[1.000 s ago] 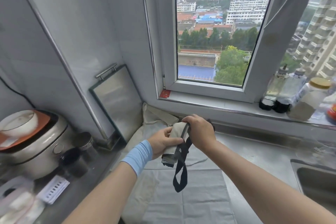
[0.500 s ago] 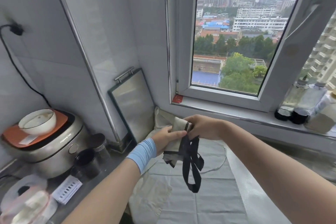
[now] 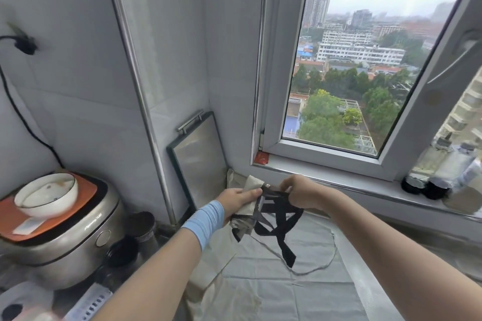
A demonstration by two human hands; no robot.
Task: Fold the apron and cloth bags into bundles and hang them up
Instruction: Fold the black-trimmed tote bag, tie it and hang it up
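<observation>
While both hands are raised over the counter, left hand (image 3: 238, 202) grips the rolled beige cloth bundle (image 3: 245, 217), fingers curled round it. Right hand (image 3: 302, 194) pinches the black strap (image 3: 280, 219) just right of the bundle. Strap loops hang below, tail end over the grey cloth (image 3: 273, 294) spread flat on the near counter. More beige fabric (image 3: 236, 177) sits in the far corner. Rice cooker (image 3: 67, 237) with white bowl (image 3: 47, 198) on top stands left. Steel board (image 3: 200, 159) leans on the wall.

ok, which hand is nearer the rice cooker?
Left. The left hand grips the folded cloth, right of the rice cooker; the right hand pinches the black strap further right, toward the window.
</observation>
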